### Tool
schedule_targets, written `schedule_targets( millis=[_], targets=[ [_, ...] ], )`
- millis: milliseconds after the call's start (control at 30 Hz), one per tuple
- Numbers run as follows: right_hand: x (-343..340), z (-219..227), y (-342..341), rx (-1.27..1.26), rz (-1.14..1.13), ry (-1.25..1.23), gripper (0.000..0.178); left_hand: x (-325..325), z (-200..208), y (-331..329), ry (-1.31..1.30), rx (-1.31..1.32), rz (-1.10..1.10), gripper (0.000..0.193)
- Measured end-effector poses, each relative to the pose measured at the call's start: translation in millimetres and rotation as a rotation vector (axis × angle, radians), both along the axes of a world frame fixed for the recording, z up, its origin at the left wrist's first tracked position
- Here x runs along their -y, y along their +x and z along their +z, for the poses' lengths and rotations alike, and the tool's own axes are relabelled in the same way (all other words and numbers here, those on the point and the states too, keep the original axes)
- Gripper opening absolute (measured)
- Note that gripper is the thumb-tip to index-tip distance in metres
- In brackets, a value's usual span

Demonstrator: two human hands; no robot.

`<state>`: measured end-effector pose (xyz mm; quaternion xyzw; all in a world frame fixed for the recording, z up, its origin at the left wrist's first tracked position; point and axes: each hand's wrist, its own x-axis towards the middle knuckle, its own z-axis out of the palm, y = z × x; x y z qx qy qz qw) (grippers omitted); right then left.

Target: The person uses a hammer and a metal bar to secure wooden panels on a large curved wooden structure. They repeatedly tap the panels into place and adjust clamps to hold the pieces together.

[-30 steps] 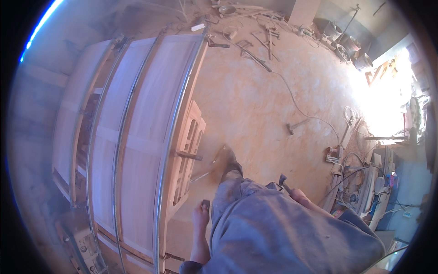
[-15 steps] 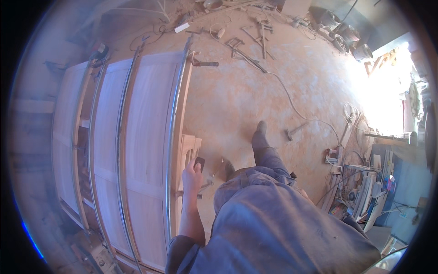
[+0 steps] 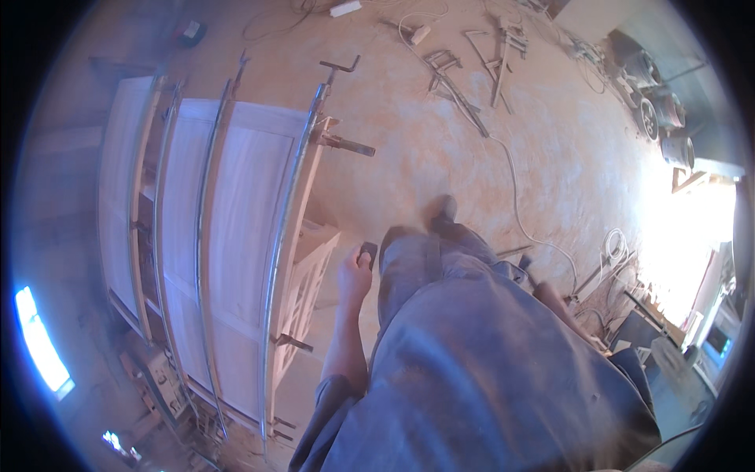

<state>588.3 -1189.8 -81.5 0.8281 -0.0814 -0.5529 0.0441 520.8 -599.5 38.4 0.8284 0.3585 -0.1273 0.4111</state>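
My left hand (image 3: 355, 274) is closed round a small dark block-shaped object (image 3: 367, 251), its kind not clear. It hangs beside my left leg, right of a pale wooden door-like panel (image 3: 250, 189) with a long metal bar clamp (image 3: 289, 212) along its edge. My right forearm (image 3: 553, 300) shows past my apron at the right. That hand is mostly hidden and blurred, and a dark thing (image 3: 525, 260) shows at its end; I cannot make out whether it is gripped.
More clamped panels (image 3: 118, 189) stand at the left. A slatted wooden piece (image 3: 311, 267) is beside them. Clamps (image 3: 503, 59) and a cable (image 3: 515, 189) lie on the dusty floor ahead. Buckets (image 3: 676, 152) stand at the far right, near a bright opening.
My view has shifted and my legs have stepped. My left hand, still round the dark object, has moved right, away from the panels. My right forearm has come into view.
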Motion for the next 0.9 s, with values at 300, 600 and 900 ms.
schedule_targets(
  millis=[300, 600, 900],
  targets=[
    [-84, 62, 388, 0.571, -0.641, 0.314, 0.014, 7, -18, 93, -0.035, 0.054, 0.344, 0.033],
    [-11, -22, 556, 0.405, 0.399, 0.334, 0.02, -24, -22, 331, -0.083, 0.23, 0.328, 0.035],
    [-227, 13, 681, 0.2, 0.354, 0.203, 0.029, -100, -12, 377, 0.057, 0.15, 0.72, 0.041]
  ],
)
